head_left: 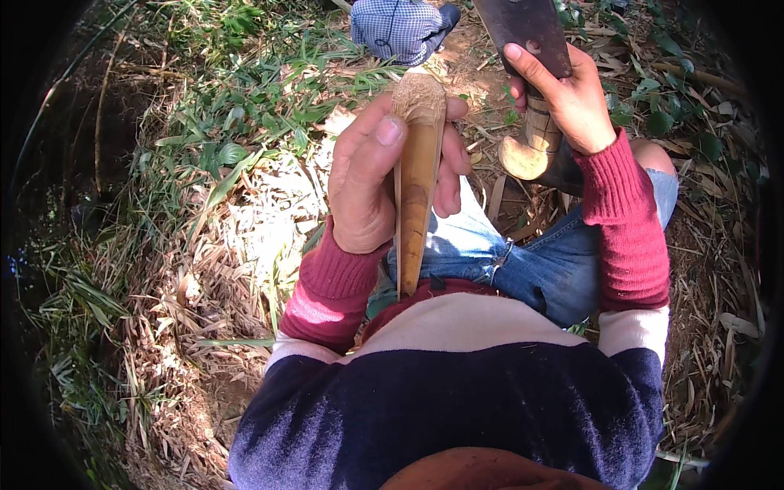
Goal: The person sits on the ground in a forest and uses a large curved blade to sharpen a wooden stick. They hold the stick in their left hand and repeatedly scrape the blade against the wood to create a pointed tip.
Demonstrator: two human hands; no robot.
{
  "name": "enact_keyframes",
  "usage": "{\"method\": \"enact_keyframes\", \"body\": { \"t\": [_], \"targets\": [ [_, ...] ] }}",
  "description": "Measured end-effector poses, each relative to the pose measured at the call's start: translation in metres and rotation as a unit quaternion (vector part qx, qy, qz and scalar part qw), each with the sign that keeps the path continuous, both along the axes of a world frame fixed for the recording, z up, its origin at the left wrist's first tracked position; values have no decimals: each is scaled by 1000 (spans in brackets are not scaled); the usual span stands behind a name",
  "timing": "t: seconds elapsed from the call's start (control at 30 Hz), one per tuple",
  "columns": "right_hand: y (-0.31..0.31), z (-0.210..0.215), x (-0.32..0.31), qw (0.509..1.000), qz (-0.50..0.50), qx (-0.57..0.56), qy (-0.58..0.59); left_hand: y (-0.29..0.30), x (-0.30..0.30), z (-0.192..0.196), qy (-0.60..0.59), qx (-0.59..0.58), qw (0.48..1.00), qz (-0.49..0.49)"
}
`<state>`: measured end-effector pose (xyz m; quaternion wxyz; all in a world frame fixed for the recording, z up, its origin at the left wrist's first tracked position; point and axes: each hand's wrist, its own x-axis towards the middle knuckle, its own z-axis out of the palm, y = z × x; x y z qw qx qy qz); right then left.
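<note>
My left hand (376,167) is closed around a long piece of split bamboo (419,184), thumb on one edge and fingers behind and beside it. Its hollow, yellow-brown inner face is turned up. The far end is rough and pale, and the near end tapers down to my waist. Off to the right, my right hand (563,94) grips a machete (527,33) where the dark blade meets the handle, the thumb resting on the metal. The blade points away and runs out of view at the top. Its wooden handle ends in a pale, hooked butt below my fingers.
I sit on the ground with bent legs in blue jeans (547,273). A blue-and-white checked cloth bundle (396,31) lies ahead. Dry leaves and shavings (269,229) cover the ground, with green plants (233,114) to the left and right.
</note>
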<state>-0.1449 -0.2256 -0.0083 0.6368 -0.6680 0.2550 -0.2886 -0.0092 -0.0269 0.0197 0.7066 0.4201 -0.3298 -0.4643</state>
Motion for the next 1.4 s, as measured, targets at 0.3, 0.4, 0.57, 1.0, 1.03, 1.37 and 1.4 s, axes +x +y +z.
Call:
{"method": "enact_keyframes", "body": {
  "t": [0.3, 0.4, 0.57, 1.0, 1.03, 1.37, 1.4],
  "targets": [
    [0, -4, 1, 1000, 12, 15, -1, 3, 4, -3, 8, -7, 1000, -14],
    [1, -3, 1, 1000, 12, 11, 2, 3, 4, -4, 14, -10, 1000, -21],
    [1, -4, 0, 1000, 16, 5, 7, 2, 6, -6, 22, -8, 999, -26],
    [-1, -3, -1, 1000, 13, 0, 3, -4, 2, -5, -34, 9, 999, 26],
    [-1, -2, -1, 1000, 12, 0, 2, -2, 3, -1, 15, 16, 1000, 22],
    [-1, 0, -3, 1000, 10, 13, 16, 1, 1, 18, 7, 74, 997, -10],
    [-1, 1, -3, 999, 11, 12, 29, 2, 5, 16, 26, 60, 998, -14]
  ]
}}
